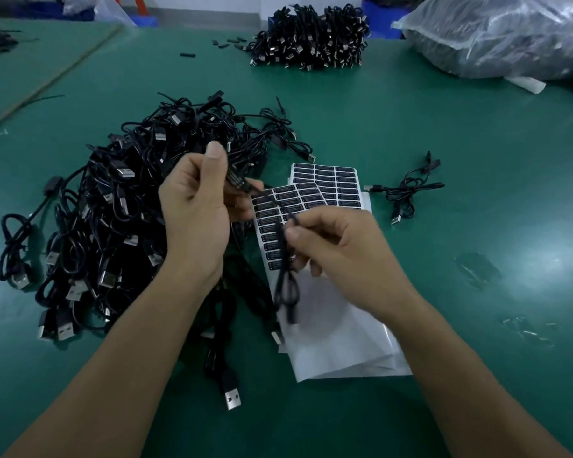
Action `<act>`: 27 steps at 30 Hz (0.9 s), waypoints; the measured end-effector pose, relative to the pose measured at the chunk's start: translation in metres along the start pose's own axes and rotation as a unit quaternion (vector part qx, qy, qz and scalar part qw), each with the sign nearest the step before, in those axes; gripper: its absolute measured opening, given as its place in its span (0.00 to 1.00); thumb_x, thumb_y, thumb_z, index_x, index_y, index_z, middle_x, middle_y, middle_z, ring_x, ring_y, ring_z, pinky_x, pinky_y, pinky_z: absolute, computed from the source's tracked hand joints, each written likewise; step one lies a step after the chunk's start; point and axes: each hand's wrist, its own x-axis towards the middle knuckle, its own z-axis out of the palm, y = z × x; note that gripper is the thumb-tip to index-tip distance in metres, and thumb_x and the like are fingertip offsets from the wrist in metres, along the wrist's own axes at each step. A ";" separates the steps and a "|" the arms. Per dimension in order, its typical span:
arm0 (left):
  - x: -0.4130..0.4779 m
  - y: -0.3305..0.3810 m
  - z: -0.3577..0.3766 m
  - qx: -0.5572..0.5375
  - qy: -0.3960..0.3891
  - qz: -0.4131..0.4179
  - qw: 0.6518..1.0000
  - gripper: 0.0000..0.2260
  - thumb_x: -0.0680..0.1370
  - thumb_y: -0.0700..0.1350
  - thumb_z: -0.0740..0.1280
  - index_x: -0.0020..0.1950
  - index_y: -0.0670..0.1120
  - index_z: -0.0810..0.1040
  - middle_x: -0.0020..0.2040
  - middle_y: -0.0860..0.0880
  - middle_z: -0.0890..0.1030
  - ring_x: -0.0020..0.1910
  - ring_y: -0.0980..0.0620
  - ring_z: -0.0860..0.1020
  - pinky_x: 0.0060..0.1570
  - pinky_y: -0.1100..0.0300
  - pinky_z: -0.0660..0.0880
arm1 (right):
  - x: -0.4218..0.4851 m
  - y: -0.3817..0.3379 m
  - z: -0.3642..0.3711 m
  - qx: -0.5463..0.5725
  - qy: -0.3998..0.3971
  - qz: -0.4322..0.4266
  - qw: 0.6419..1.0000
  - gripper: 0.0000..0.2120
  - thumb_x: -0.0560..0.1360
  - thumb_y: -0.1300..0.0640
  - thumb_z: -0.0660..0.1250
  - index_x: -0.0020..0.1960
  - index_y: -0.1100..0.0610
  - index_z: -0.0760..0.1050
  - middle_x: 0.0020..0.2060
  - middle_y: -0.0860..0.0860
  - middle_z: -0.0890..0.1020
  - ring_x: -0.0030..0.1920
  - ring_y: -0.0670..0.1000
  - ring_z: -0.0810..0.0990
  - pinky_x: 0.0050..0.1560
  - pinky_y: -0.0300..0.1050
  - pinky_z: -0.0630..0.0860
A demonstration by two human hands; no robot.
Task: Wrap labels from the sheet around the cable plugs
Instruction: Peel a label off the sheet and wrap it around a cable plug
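Observation:
My left hand is raised above the table and pinches the black plug of a thin cable between thumb and fingers. The cable runs down to my right hand, which pinches it at the fingertips; its coiled tail hangs blurred below. Under both hands lie label sheets with rows of small black labels, fanned on white backing paper. A big heap of black USB cables lies to the left.
One lone cable lies right of the sheets. A tidy stack of bundled cables stands at the back, a clear plastic bag at the back right. A USB plug lies near the front on the green mat.

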 end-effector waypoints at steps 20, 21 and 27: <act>-0.016 -0.018 -0.005 0.400 -0.103 0.144 0.899 0.04 0.78 0.40 0.70 0.47 0.48 0.79 0.40 0.56 0.80 0.39 0.54 0.77 0.39 0.57 0.77 | 0.049 0.026 -0.099 -0.250 0.379 0.111 0.884 0.15 0.78 0.58 0.63 0.33 0.60 0.69 0.27 0.52 0.71 0.30 0.52 0.65 0.35 0.43 0.65; -0.015 -0.018 -0.006 0.450 -0.094 0.170 0.872 0.04 0.77 0.39 0.70 0.49 0.48 0.79 0.43 0.54 0.80 0.43 0.52 0.78 0.43 0.55 0.77 | 0.044 0.026 -0.090 -0.264 0.361 0.083 0.891 0.11 0.78 0.59 0.63 0.36 0.57 0.74 0.29 0.50 0.75 0.32 0.50 0.70 0.38 0.39 0.67; -0.009 -0.014 -0.011 0.666 -0.053 0.111 0.736 0.21 0.76 0.53 0.72 0.65 0.46 0.75 0.61 0.45 0.76 0.61 0.41 0.74 0.57 0.45 0.71 | 0.024 0.036 -0.032 -0.340 0.085 0.034 0.936 0.22 0.77 0.37 0.63 0.69 0.42 0.74 0.62 0.47 0.77 0.63 0.47 0.72 0.63 0.43 0.65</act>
